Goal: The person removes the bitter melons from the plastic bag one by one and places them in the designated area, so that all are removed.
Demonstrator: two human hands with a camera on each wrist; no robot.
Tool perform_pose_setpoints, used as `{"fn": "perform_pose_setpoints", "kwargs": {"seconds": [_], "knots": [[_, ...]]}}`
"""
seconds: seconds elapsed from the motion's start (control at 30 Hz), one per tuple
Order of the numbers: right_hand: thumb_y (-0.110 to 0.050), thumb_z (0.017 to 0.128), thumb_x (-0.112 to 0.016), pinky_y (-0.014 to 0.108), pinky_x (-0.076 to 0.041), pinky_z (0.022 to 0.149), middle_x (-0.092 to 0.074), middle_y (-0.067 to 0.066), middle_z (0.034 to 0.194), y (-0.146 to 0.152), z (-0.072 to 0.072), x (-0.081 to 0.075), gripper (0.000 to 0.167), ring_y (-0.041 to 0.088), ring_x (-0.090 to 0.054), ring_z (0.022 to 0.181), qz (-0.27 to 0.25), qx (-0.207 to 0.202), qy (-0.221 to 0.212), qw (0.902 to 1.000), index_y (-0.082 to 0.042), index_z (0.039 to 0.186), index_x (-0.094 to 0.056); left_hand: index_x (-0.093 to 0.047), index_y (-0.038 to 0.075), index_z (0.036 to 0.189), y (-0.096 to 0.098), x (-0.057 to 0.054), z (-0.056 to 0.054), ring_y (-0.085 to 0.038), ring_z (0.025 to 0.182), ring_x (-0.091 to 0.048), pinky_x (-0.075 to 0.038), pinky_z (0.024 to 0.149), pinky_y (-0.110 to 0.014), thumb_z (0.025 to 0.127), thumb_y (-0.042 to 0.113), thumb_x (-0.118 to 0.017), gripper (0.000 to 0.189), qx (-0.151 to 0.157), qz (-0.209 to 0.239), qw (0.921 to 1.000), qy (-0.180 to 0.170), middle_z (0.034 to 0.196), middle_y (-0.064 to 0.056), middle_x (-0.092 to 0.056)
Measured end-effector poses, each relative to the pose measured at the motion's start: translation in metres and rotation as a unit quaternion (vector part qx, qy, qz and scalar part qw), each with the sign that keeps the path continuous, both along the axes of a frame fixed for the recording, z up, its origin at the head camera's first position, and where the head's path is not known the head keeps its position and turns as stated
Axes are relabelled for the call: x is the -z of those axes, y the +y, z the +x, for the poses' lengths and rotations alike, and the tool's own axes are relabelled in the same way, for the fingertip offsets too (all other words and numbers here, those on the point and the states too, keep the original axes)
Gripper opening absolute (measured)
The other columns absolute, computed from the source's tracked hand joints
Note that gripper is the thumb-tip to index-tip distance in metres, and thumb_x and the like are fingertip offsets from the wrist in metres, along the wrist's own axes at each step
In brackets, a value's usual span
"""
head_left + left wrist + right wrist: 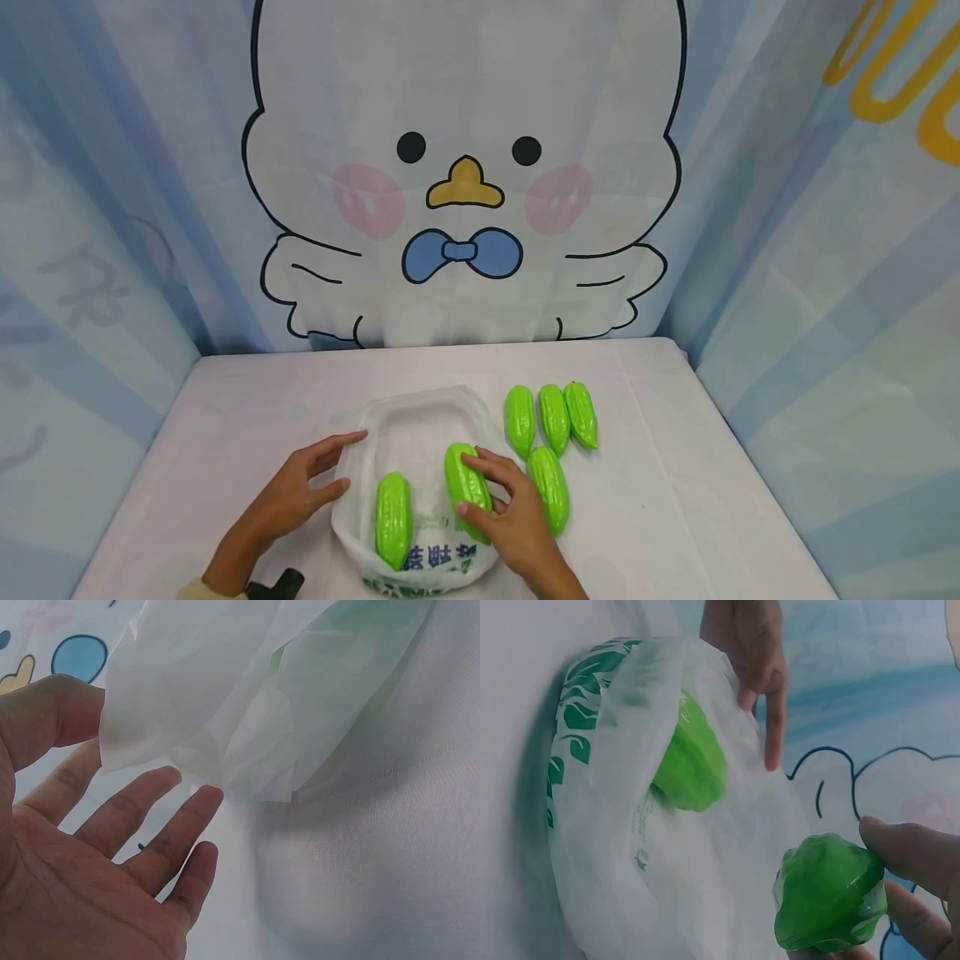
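Note:
A white plastic bag (pixel 431 408) with green and blue print lies spread open on the table. One glossy, ridged green bitter melon (pixel 393 521) lies inside it at the left, and part of this melon (pixel 692 761) shows in the right wrist view. My right hand (pixel 517 512) pinches another bitter melon (pixel 463 479) between thumb and fingers, over the bag's right half. At the bag's left rim, my left hand (pixel 296 487) touches the plastic with its thumb and fingers spread. In the left wrist view, film hides the tips of that hand's (pixel 112 825) thumb and forefinger.
Several more bitter melons (pixel 553 417) lie to the right of the bag, one (pixel 551 492) close beside my right hand. A white cloth covers the table (pixel 675 500). A printed curtain (pixel 465 308) hangs behind, with more curtain at both sides.

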State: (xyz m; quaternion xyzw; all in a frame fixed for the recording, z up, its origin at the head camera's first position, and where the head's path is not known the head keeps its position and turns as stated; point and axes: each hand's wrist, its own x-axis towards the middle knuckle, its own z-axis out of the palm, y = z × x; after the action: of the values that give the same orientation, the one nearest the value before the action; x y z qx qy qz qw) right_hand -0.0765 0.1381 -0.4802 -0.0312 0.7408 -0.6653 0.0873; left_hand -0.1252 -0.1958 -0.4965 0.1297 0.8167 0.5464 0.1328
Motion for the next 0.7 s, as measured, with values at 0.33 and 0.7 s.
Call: {"fn": "perform_pose_setpoints", "kwargs": {"seconds": [0.33,0.7], "knots": [[0.004,0.083,-0.086,0.025,-0.058,0.103,-0.052,0.011,0.16,0.021,-0.005,-0.013,0.06,0.037,-0.052,0.145,-0.002,0.065,0.014,0.9978,-0.015,0.138,-0.071,-0.052,0.012,0.157,0.0,-0.002,0.001,-0.056,0.149,-0.043,-0.044,0.113,-0.075,0.104,0.023,-0.069,0.057,-0.003,0.002,1.0,-0.001,0.169,-0.02,-0.04],[0.005,0.085,-0.084,0.023,-0.058,0.1,-0.051,0.009,0.161,0.055,-0.013,-0.024,0.063,0.031,-0.054,0.144,0.034,0.12,0.038,0.9914,-0.016,0.142,-0.069,-0.052,0.013,0.157,0.0,-0.001,0.0,-0.054,0.149,-0.045,-0.046,0.113,-0.072,0.103,0.024,-0.07,0.059,-0.006,-0.003,1.0,-0.001,0.169,-0.019,-0.04]]}}
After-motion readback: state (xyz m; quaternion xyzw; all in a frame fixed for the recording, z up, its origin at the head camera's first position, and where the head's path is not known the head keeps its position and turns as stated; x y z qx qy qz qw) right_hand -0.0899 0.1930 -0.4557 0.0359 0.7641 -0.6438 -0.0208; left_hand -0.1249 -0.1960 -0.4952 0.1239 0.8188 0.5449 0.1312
